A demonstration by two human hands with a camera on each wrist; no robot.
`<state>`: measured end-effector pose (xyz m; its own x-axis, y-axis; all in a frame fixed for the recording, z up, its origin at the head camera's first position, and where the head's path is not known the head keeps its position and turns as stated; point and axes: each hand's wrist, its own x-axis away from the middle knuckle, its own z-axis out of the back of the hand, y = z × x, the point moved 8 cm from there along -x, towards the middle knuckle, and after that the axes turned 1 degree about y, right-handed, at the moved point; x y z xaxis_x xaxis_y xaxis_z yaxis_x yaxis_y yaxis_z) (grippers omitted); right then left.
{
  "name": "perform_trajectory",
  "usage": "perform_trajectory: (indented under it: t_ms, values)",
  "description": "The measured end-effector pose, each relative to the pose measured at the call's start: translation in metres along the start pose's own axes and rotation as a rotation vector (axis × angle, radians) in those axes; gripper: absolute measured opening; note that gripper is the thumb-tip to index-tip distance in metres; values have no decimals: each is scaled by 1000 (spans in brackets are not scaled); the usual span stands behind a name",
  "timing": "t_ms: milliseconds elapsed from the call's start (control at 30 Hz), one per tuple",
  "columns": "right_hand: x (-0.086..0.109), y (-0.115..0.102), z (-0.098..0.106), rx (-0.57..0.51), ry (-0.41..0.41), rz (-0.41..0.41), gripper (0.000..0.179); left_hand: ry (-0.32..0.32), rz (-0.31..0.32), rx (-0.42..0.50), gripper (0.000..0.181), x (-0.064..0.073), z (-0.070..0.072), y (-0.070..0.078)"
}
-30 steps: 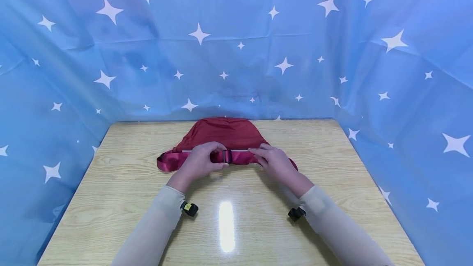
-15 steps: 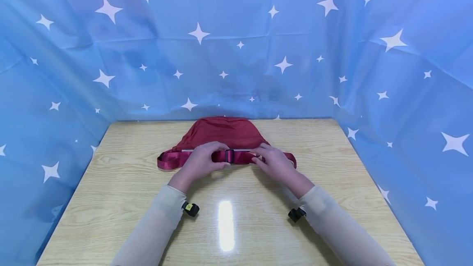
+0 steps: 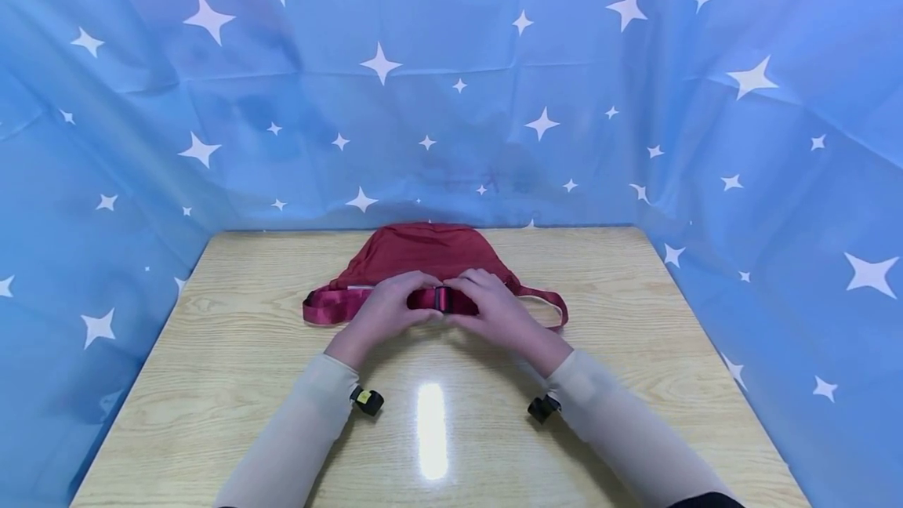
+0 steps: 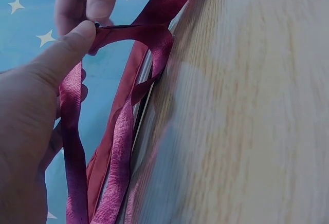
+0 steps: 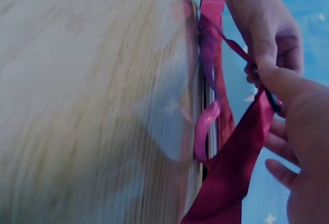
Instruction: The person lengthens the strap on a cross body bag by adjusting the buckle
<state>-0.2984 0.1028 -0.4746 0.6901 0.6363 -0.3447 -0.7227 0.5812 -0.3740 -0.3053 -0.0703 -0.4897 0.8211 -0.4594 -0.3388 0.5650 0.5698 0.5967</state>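
A dark red waist bag [image 3: 432, 253] lies flat at the back of the table, its shiny strap [image 3: 331, 306] running along its front. Midway along the strap sits a black slider buckle [image 3: 442, 299]. My left hand [image 3: 381, 309] pinches the strap just left of the buckle, thumb below and fingers above. From the other side my right hand [image 3: 494, 315] pinches the strap at the buckle's right. In the left wrist view the left thumb [image 4: 72, 44] presses the raised strap, a loop hanging beneath. The right wrist view shows both thumbs meeting near the buckle [image 5: 272, 100], partly covered by fingers.
The wooden table [image 3: 282, 265] ends at a blue curtain [image 3: 451, 100] with white stars, behind and at both sides. A bright light reflection [image 3: 433, 429] shows on the tabletop between the forearms. Each wrist wears a small black camera [image 3: 367, 400].
My right hand has slid left along the strap to the buckle, baring the strap loop at the bag's right. The buckle has shifted slightly right; the left hand has barely moved.
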Motion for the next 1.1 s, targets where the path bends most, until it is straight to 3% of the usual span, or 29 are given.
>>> perform_trajectory:
  t_ms: [367,667,1100]
  values:
    - [-3,-1,0,-7,16,-14,48,-17,47,21,51,3,-3,-4]
    - [3,-1,6,-5,59,23,50,-17,152,154,15,11,8,-17]
    - [7,-2,5,3,4,38,51,-40,161,244,13,12,7,-16]
